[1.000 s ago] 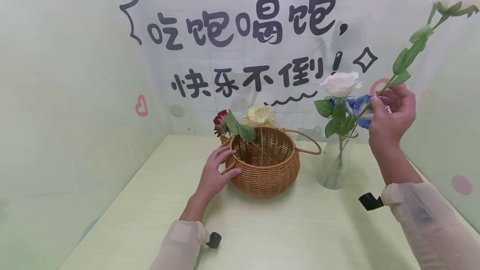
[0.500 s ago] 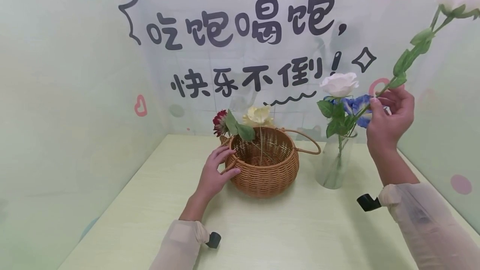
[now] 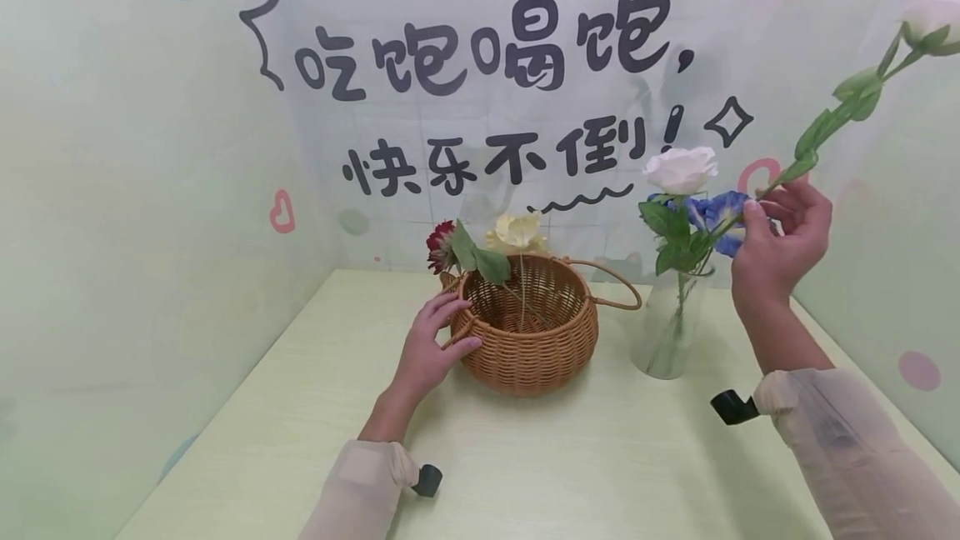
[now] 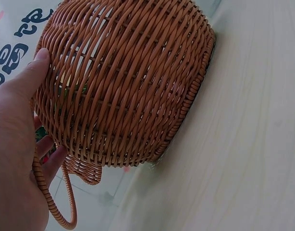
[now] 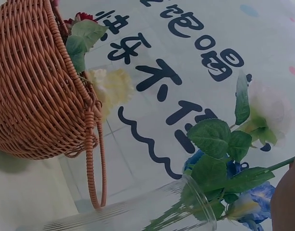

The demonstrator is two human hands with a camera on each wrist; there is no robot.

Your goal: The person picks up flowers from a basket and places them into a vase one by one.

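Note:
My left hand (image 3: pixel 426 348) holds the left side of a brown wicker basket (image 3: pixel 532 369) at its rim. In the left wrist view its thumb lies along the woven wall (image 4: pixel 123 82) while other fingers reach round by the handle. Up at the right, my right hand (image 3: pixel 783 248) pinches the green stem of a long pale pink rose (image 3: pixel 933 15), which leans outward to the right. The stem's lower end runs down into a clear glass vase (image 3: pixel 660 352). That vase also holds another pale rose (image 3: pixel 681 171) and a blue flower (image 3: pixel 723 211).
A red flower (image 3: pixel 441 246) and a yellow flower (image 3: pixel 517 230) stick out of the basket. One basket handle (image 3: pixel 626 294) juts towards the vase. Behind the light table (image 3: pixel 540 473) stands a wall with black lettering; walls also close in both sides.
The held rose has sunk a little and tilted further right, its bloom nearer the frame edge. Leaves at the vase's mouth shifted slightly right. My left hand and the basket stay put.

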